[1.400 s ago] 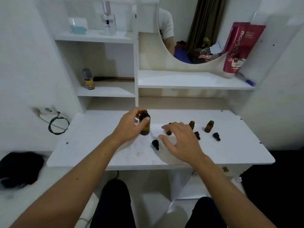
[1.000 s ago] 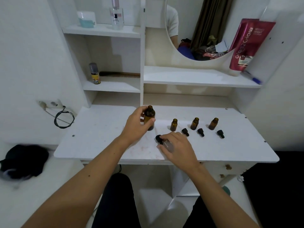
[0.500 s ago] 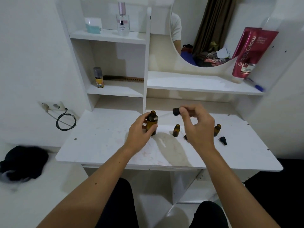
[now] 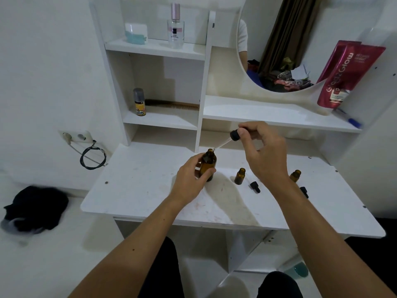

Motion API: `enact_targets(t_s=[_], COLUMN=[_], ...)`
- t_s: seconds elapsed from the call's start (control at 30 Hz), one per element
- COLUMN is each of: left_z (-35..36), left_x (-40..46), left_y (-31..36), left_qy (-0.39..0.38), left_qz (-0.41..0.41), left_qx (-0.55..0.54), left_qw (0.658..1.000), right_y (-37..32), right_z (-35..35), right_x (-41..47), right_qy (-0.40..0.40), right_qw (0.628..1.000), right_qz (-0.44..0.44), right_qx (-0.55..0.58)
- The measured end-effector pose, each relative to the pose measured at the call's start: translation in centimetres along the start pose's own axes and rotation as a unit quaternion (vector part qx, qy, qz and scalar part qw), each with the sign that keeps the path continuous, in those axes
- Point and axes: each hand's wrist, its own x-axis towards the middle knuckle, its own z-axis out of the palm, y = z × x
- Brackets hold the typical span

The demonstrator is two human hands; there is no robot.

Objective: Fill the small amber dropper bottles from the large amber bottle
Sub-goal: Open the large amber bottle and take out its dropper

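Observation:
The large amber bottle (image 4: 208, 164) stands uncapped on the white desk (image 4: 139, 190), and my left hand (image 4: 190, 182) grips its body. My right hand (image 4: 261, 151) pinches a black-capped dropper (image 4: 234, 134) held aslant, its clear glass tip at the mouth of the large bottle. To the right, a small amber bottle (image 4: 240, 176) stands open, and another small amber bottle (image 4: 295, 175) shows past my right wrist. Two loose black dropper caps (image 4: 255, 187) (image 4: 304, 192) lie on the desk near them. My right forearm hides the stretch between the small bottles.
Shelves rise behind the desk with a perfume bottle (image 4: 175, 26), a small spray can (image 4: 139, 102), a comb (image 4: 171, 103) and a red tube (image 4: 343, 76) beside a round mirror (image 4: 279, 44). A wall socket with a coiled cable (image 4: 92, 157) is at left, dark cloth (image 4: 34, 208) on the floor.
My right hand picked the dropper up from the desk, lifted it and brought its tip to the large bottle's mouth. My left hand has kept hold of the large bottle.

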Motion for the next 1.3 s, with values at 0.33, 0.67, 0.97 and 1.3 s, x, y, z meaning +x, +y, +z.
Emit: enact_targets(t_s=[0.33,0.67,0.97,1.3], left_z=[-0.1,-0.1,-0.1,0.1], left_x=[0.1,0.0,0.0,0.2], left_y=[0.3,0.3,0.3,0.1], left_qy=[-0.002,-0.004,-0.005,-0.009], left_qz=[-0.022,-0.034,-0.028,-0.038], left_qx=[0.009,0.004,0.002,0.010], left_qw=[1.000,0.999,1.000,0.999], right_y=[-0.2,0.2,1.7,2.1], right_z=[0.8,1.3,5.5,7.1], right_x=[1.9,2.3,0.6,-0.4], right_qy=[-0.050,-0.109,-0.166,-0.121], right_qw=[0.998,0.990,0.985,0.991], right_qz=[-0.043,-0.079,0.046,0.049], right_qx=[-0.001,-0.039,0.001,-0.016])
